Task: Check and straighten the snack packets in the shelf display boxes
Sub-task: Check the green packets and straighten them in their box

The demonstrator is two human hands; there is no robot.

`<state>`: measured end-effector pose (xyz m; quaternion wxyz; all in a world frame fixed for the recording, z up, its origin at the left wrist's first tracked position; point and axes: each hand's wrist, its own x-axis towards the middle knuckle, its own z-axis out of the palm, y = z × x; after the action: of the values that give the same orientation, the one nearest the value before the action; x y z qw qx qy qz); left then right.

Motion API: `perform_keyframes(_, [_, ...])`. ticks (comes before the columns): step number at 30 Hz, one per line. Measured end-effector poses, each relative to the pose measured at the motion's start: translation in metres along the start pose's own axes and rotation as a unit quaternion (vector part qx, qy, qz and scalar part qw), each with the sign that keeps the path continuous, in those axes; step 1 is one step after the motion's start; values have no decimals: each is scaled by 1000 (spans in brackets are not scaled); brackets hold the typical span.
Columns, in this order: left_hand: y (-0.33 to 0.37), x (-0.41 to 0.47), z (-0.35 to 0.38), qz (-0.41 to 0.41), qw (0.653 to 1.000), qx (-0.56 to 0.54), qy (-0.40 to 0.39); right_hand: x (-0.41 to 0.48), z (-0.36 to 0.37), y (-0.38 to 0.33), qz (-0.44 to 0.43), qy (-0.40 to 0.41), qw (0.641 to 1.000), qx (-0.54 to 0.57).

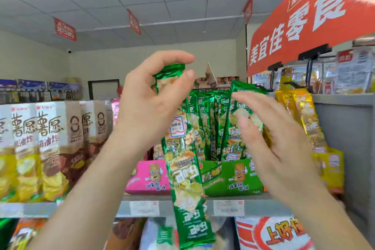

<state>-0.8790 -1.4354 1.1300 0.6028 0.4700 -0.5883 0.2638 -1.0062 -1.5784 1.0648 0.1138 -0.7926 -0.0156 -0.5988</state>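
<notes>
Cartons: tall chip cartons stand side by side at the left end of the shelf, faces forward. Not the job in hand.
Pink box: sits at the shelf's front edge, just left of the green one, partly hidden by the left forearm.
Left hand: raised above box height, thumb and fingers pinching the top seal of one packet. Holding it by the end lets it hang straight, likely for checking.
Packet: long green strip, out of its box, dangling in front of the shelf's front edge and past it.
Green box: at the front edge, centre-right. Its row of green packets stands upright but uneven, the rightmost riding higher.
Right hand: fingers straight and spread, gripping nothing, palm turned toward the row's right side. Probably steadying the row or parting a slot. Contact is blurred, so I cannot tell.
Yellow packets: lean in their box at the shelf's right end.
Next, by judgement: packet goes into the row.
</notes>
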Motion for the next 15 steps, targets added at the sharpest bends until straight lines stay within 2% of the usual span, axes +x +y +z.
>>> perform_keyframes(1, [-1,-10,5,2,999,-27,25,-19,6,-9,46,-32,994,97])
perform_keyframes(2, [-3,-20,10,2,998,-45,50,-37,13,-20,106,-86,969,208])
perform_keyframes(4, [-7,-36,19,-11,992,-72,100,-66,27,-33,204,-182,883,381])
perform_keyframes(5, [-8,-43,23,-16,990,-80,117,-76,32,-38,230,-208,852,422])
perform_keyframes(10, [-14,-66,28,-100,969,-141,178,-99,36,-44,282,-146,851,418])
perform_keyframes(15, [-11,-68,25,-216,910,-306,180,-95,34,-57,288,-163,847,416])
